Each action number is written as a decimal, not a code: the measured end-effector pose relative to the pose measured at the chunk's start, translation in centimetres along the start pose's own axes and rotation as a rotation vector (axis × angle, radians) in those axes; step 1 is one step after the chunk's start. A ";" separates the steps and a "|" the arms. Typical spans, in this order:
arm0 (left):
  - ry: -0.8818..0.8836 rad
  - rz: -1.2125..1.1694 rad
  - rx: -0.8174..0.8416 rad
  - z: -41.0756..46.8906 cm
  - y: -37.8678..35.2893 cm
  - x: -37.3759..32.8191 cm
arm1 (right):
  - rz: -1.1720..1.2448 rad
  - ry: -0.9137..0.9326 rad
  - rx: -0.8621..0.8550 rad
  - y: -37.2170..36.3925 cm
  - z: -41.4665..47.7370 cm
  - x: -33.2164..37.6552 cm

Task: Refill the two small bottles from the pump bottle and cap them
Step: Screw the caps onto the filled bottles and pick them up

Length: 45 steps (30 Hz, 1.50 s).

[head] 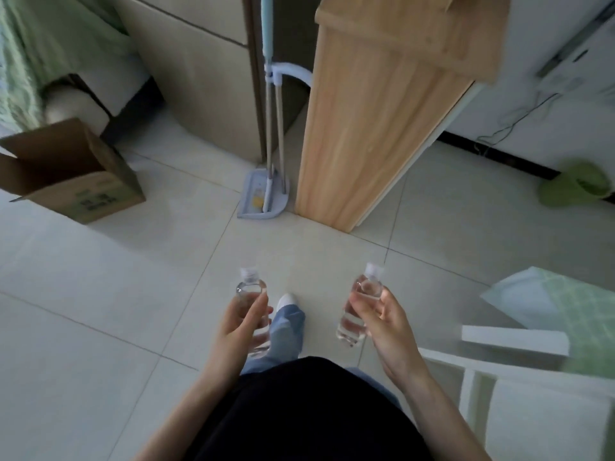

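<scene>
The left hand (240, 327) grips the left bottle (250, 289) around its body; the right hand (387, 324) grips the right bottle (353, 316) likewise, both held above the floor (100, 294), caps (249, 272) on. Clear plastic, probably light and slippery: hold mid-body. A dustpan (263, 199) stands beyond.

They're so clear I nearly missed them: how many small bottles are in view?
2: the left bottle in the left hand, the right bottle in the right hand, both capped. Others may be out of view.
</scene>
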State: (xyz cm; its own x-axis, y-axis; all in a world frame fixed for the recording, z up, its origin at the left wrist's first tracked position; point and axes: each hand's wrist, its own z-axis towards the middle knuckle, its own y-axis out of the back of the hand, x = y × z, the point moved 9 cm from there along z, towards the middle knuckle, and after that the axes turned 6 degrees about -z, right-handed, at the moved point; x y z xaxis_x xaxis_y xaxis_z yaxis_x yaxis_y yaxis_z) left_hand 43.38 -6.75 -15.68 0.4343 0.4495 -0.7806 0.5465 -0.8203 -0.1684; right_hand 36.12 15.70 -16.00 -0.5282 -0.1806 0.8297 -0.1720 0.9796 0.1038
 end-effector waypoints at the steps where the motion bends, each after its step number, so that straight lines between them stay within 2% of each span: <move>1: -0.002 0.017 0.020 1.4 -0.9 -1.1 | 0.003 -0.002 -0.014 0.1 1.3 1.0; 8: -0.039 0.104 0.148 9.1 -6.9 -8.4 | 0.076 0.039 -0.039 0.1 9.0 7.6; 16: -0.036 0.116 0.144 15.6 -11.7 -12.2 | 0.109 0.091 -0.041 1.8 15.8 13.1; 22: -0.082 0.104 0.185 19.0 -17.6 -15.7 | 0.106 0.205 -0.030 4.6 20.1 19.4; 27: -0.301 0.008 0.391 19.7 -25.3 -24.7 | 0.104 0.394 0.018 7.5 22.1 28.5; 31: -0.525 0.069 0.454 19.9 -30.0 -31.8 | 0.081 0.563 0.003 9.4 23.9 35.1; 34: -0.625 0.137 0.472 21.1 -32.9 -35.0 | 0.068 0.639 -0.056 10.5 25.6 38.5; 39: -0.623 0.234 0.463 24.9 -35.9 -35.6 | 0.050 0.607 -0.094 10.7 28.7 39.2; 45: -0.649 0.333 0.438 26.9 -36.0 -34.5 | 0.022 0.586 -0.088 10.4 29.9 37.5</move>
State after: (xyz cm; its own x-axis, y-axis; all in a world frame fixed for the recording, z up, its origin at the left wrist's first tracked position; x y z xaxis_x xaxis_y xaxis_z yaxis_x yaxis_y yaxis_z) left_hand -10.50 -2.23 1.11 -0.0462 -0.0211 -0.9987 0.0784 -0.9968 0.0174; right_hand -10.35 16.44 -0.22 0.0203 -0.1062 0.9941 -0.0831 0.9907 0.1075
